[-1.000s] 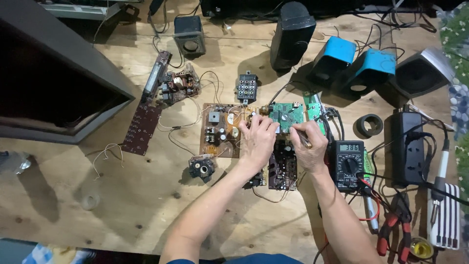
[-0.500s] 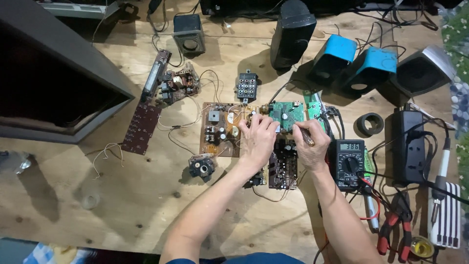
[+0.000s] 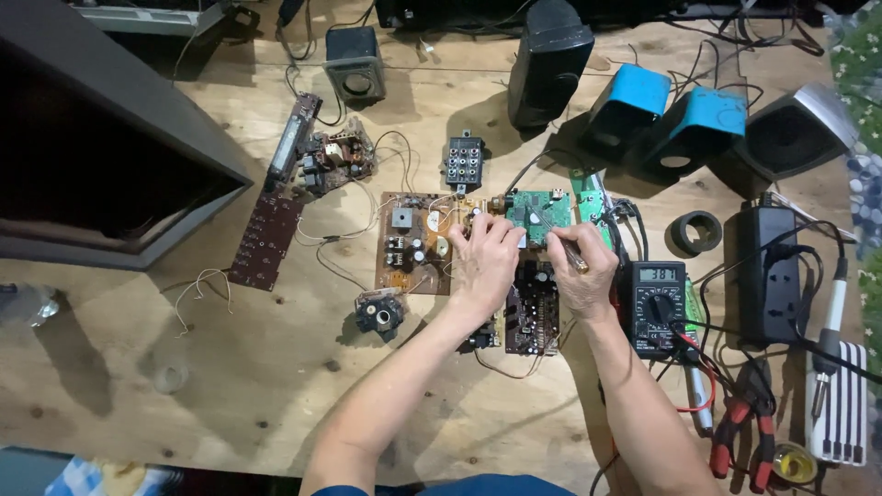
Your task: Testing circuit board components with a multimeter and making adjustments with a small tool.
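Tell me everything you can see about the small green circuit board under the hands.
The green circuit board is small and squarish, lying flat on the wooden table beside a larger brown board. Small components and a silver part dot its top. The left hand touches its left edge; the right hand holds a thin probe to it.

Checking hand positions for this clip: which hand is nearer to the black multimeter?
Right. The right hand sits just beside the multimeter, at its upper left, holding a thin probe-like tool. The left hand is farther off, over the brown circuit board, with the right hand between.
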